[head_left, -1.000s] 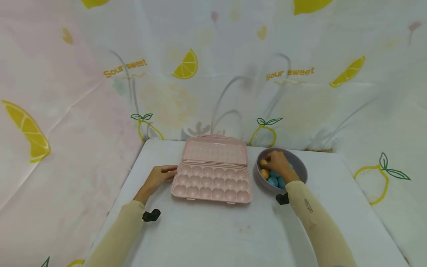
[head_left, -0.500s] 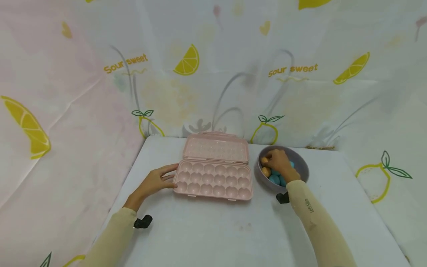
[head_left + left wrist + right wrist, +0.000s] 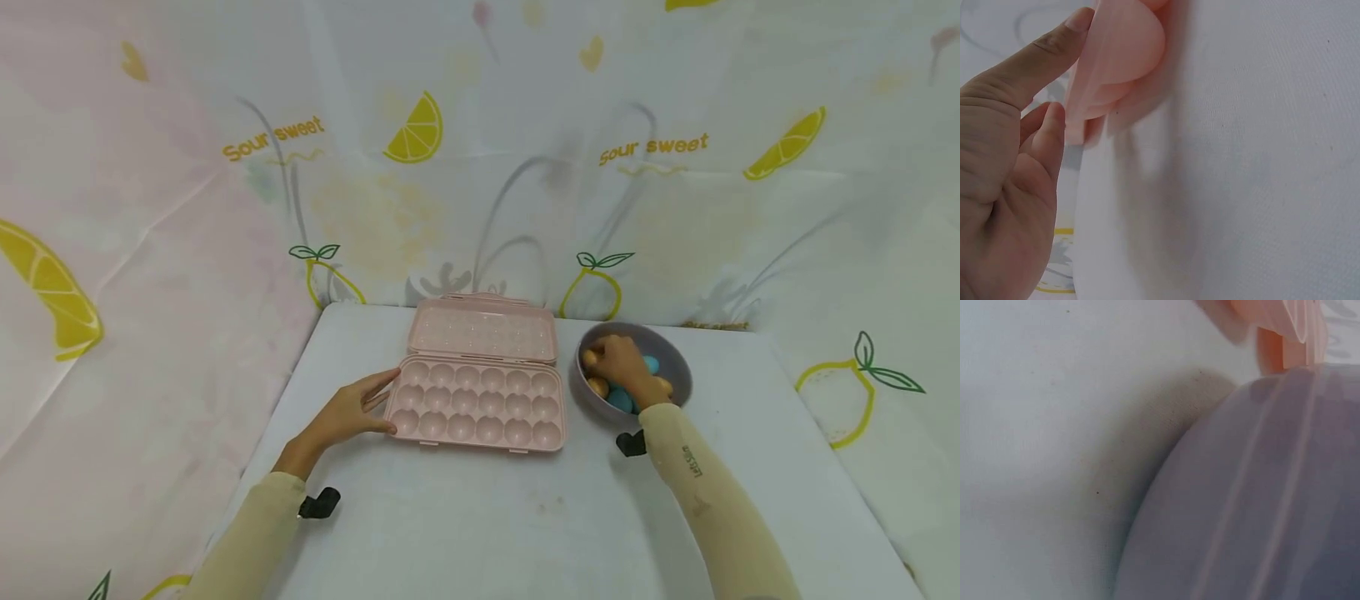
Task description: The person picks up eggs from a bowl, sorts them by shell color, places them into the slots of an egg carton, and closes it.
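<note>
A pink egg box (image 3: 477, 404) lies with its lid (image 3: 482, 329) folded back, its rows of round hollows facing up. My left hand (image 3: 343, 412) rests at the box's left side, thumb and index finger stretched apart along the edge. The left wrist view has the thumb (image 3: 1038, 62) straight against the pink rim. Inside a grey bowl (image 3: 681, 371) on the right, my right hand (image 3: 626, 367) reaches down and pinches an orange egg (image 3: 590, 358). Another orange egg (image 3: 598, 387) and several blue eggs (image 3: 620, 400) lie around it, partly hidden by the hand.
Both items stand on a white table (image 3: 480, 525), the bowl just right of the box. Behind rises a printed cloth backdrop (image 3: 517, 208) with lemon drawings. In the right wrist view the bowl's outer wall (image 3: 1222, 519) fills the lower right and hides the hand.
My left hand's fingers have spread along the box's side, the thumb moving to the front corner. The right hand stays in the bowl, where some eggs have shifted and another orange one shows.
</note>
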`<state>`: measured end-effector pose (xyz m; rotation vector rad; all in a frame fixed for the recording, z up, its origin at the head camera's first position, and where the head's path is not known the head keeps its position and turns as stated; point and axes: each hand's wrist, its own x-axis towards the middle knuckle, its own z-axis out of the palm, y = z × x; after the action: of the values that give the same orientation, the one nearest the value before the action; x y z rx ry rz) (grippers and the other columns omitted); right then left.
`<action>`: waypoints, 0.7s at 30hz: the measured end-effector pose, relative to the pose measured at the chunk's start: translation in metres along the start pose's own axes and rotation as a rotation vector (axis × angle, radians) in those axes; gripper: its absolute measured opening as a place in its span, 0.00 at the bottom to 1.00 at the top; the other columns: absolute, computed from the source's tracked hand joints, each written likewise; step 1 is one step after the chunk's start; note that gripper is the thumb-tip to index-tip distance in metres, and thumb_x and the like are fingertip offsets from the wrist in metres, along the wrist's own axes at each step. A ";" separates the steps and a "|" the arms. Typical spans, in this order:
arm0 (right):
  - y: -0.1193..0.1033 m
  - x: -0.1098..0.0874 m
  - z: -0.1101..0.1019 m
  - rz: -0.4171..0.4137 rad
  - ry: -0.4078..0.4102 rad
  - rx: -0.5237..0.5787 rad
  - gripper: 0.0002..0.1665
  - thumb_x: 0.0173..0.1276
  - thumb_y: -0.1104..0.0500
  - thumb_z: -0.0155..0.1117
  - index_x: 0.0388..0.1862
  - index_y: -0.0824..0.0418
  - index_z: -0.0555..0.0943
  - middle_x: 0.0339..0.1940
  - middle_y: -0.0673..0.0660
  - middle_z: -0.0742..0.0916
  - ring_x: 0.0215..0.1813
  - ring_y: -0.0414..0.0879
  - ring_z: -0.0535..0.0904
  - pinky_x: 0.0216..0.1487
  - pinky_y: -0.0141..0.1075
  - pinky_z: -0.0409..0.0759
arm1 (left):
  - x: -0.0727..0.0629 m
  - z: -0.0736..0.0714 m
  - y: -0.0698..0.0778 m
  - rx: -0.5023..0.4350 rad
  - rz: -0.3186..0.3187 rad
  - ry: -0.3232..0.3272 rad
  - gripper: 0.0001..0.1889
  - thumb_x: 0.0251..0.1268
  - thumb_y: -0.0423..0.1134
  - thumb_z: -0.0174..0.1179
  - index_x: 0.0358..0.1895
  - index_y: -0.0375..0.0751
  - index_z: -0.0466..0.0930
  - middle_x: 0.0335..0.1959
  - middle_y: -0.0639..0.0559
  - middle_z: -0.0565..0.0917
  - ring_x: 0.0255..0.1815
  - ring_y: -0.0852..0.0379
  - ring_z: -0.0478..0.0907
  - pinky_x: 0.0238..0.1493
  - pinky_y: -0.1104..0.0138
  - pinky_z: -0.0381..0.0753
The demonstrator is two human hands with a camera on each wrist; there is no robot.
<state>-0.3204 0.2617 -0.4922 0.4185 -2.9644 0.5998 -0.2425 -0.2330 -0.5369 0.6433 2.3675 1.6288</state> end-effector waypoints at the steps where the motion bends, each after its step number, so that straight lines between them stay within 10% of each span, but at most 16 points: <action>1: 0.000 0.000 0.001 -0.008 -0.001 -0.003 0.04 0.55 0.61 0.67 0.27 0.61 0.84 0.22 0.55 0.81 0.29 0.54 0.74 0.33 0.48 0.78 | 0.000 0.000 0.001 0.018 0.006 0.000 0.53 0.40 0.36 0.80 0.74 0.37 0.59 0.75 0.42 0.60 0.70 0.41 0.64 0.61 0.67 0.74; 8: 0.002 -0.001 0.004 -0.017 0.006 -0.010 0.03 0.53 0.63 0.65 0.27 0.62 0.81 0.20 0.53 0.76 0.28 0.52 0.69 0.29 0.44 0.69 | -0.001 0.003 0.001 0.073 0.014 -0.005 0.53 0.43 0.36 0.78 0.75 0.40 0.58 0.76 0.45 0.59 0.71 0.45 0.64 0.62 0.68 0.74; 21: -0.013 -0.010 -0.025 0.083 0.135 0.229 0.21 0.59 0.59 0.69 0.49 0.70 0.82 0.43 0.65 0.86 0.44 0.58 0.83 0.45 0.49 0.84 | -0.006 0.009 -0.007 -0.017 0.039 0.035 0.54 0.37 0.34 0.80 0.73 0.35 0.61 0.74 0.42 0.62 0.72 0.43 0.62 0.64 0.69 0.71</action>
<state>-0.3059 0.2622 -0.4658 0.2606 -2.8047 0.9429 -0.2352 -0.2298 -0.5473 0.6673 2.3770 1.6888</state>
